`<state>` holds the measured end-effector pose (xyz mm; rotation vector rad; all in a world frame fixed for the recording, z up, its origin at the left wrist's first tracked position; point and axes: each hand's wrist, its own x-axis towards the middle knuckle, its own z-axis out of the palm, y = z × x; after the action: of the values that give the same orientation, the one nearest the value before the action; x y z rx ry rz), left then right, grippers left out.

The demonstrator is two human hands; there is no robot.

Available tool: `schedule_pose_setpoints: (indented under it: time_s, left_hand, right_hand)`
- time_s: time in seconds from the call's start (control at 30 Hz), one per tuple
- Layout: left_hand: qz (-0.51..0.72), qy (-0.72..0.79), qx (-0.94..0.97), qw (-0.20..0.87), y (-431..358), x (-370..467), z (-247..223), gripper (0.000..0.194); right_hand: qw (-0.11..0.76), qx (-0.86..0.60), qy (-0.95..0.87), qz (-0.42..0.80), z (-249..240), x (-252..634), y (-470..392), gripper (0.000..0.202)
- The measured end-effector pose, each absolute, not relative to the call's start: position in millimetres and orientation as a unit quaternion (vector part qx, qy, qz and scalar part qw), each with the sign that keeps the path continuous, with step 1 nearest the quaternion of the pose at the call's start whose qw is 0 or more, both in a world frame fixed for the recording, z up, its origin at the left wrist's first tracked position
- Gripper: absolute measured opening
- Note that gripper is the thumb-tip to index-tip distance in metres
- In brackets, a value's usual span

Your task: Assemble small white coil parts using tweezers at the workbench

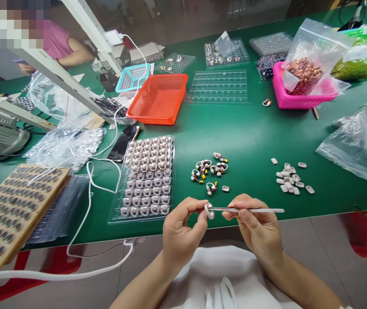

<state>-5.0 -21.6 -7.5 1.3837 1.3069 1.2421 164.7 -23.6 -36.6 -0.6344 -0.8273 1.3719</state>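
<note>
My left hand [185,229] pinches a small white curved part [209,211] with a rounded end between thumb and fingers. In my right hand [257,221] lies a slim tool [265,210] with a pale handle and a thin metal shaft, pointing left. Its tip meets the curved part; whether it is a tweezer or a pick I cannot tell. Just beyond, several similar curved parts [218,168] with yellow-tipped wires lie in a loose group beside a small whitish cap [225,188]. More whitish caps [288,180] are scattered farther right.
Left of the loose parts stands a clear tray [173,171] filled with rounded parts. A phone [123,143], a white cable [89,201] and a wooden board [22,201] lie beyond it. Orange [157,103] and pink baskets [299,102] stand farther back. Another person's arm [77,53] shows at upper left.
</note>
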Motion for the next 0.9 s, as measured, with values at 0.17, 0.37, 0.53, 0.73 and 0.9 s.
schedule_pose_setpoints:
  time_s: [0.17,0.37,0.53,0.73,0.9]
  left_hand:
    - [0.493,0.530,0.544,0.425,-22.5,-5.4,-9.9,0.013]
    - [0.482,0.545,0.506,0.462,-22.8,-5.5,-7.3,0.012]
    - [0.462,0.550,0.406,0.566,-18.0,-4.5,0.1,0.010]
    - [0.447,0.532,0.349,0.629,-16.0,-2.9,2.7,0.019]
    - [0.459,0.543,0.383,0.589,-17.8,-3.7,3.7,0.012]
  right_hand:
    - [0.649,-0.285,-0.363,0.605,-38.0,164.0,-23.8,0.016]
    - [0.649,-0.268,-0.391,0.595,-41.9,165.6,-23.7,0.019]
    - [0.637,-0.260,-0.432,0.583,-48.6,174.7,-24.3,0.019]
    - [0.631,-0.254,-0.431,0.594,-49.0,179.7,-24.3,0.017]
    - [0.649,-0.258,-0.400,0.594,-48.3,172.7,-23.3,0.017]
